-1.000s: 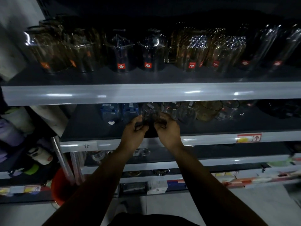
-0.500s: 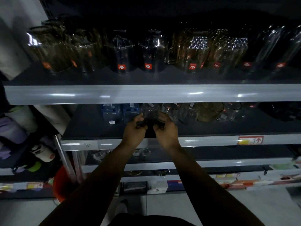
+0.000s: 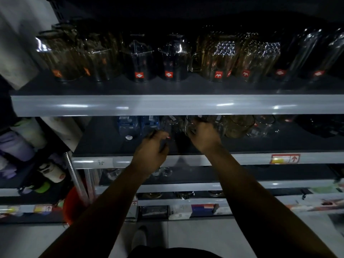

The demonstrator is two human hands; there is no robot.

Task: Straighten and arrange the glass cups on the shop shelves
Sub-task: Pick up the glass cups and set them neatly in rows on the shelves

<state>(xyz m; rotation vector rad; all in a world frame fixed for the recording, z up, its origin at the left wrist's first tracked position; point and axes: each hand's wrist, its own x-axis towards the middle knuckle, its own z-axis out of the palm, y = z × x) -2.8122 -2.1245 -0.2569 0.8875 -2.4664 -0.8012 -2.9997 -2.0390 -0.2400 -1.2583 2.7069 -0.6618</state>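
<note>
Above an orange bucket (image 3: 71, 203), a person's left hand (image 3: 150, 152) hovers with fingers curled, its hold unclear in the dim light. The right hand (image 3: 203, 135) grips a glass cup (image 3: 191, 125) on the middle shelf (image 3: 242, 158), between blue boxes (image 3: 128, 125) and amber cups (image 3: 240, 125); glass jugs (image 3: 173, 58) line the shelf above.

Single wide-angle view from the head, forward and slightly down, close before the shop shelves (image 3: 167, 105)
</note>
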